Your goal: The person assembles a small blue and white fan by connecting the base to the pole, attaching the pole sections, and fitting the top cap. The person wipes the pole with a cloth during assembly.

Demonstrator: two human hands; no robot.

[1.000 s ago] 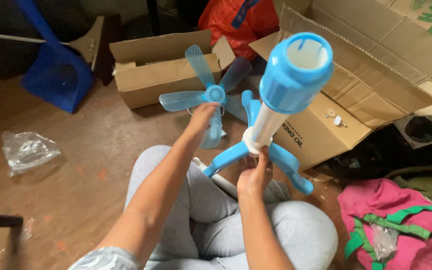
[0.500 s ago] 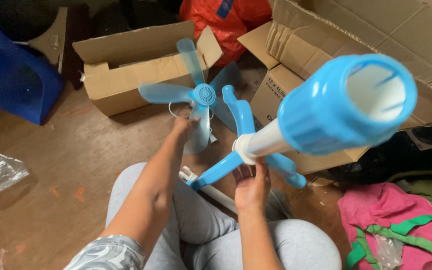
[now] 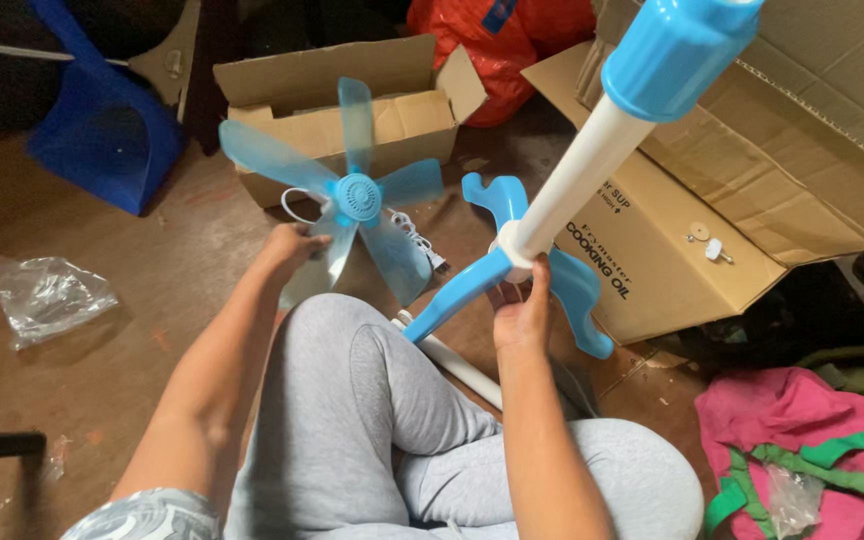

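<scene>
The fan stand (image 3: 552, 240), a white pole w/ blue cap and blue cross-shaped feet, is held tilted over the lap, clamped at its hub by the right hand (image 3: 524, 318); it could be tipped into the cardboard box (image 3: 672, 250), being top-heavy. The fan blade (image 3: 352, 215), translucent blue w/ five vanes, is gripped at one vane by the left hand (image 3: 287, 250) near the floor and could be bent or slip, thin plastic.

Head camera looks steeply down, close, onto the lap and floor (image 3: 102, 400).
</scene>
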